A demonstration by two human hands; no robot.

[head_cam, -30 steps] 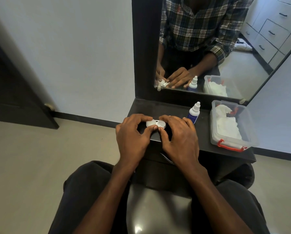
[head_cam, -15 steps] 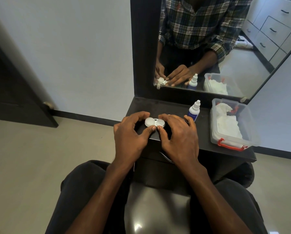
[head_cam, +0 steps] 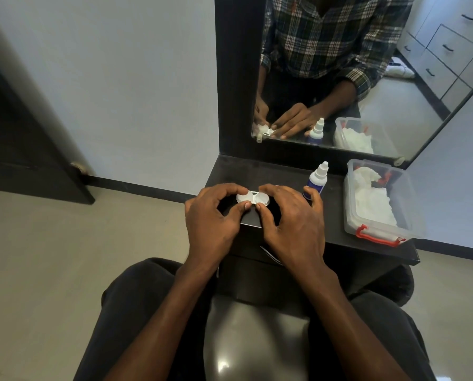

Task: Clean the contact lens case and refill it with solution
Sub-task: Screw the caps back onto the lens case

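Observation:
A white two-well contact lens case (head_cam: 253, 198) with both caps on sits near the front of a dark shelf (head_cam: 337, 229). My left hand (head_cam: 212, 215) pinches its left cap between thumb and forefinger. My right hand (head_cam: 290, 221) pinches the right cap the same way, its other fingers spread over the shelf. A small white and blue solution bottle (head_cam: 317, 177) stands upright just behind my right hand, cap on.
A clear plastic box (head_cam: 378, 229) with red latches holds white tissues at the shelf's right end. A dark-framed mirror (head_cam: 238, 78) rises behind the shelf. My knees and a glossy stool (head_cam: 254, 339) lie below. A dark door (head_cam: 23, 138) stands left.
The hands and case have stayed in nearly the same place. My fingers have shifted slightly on the two caps, and the view has tilted a little.

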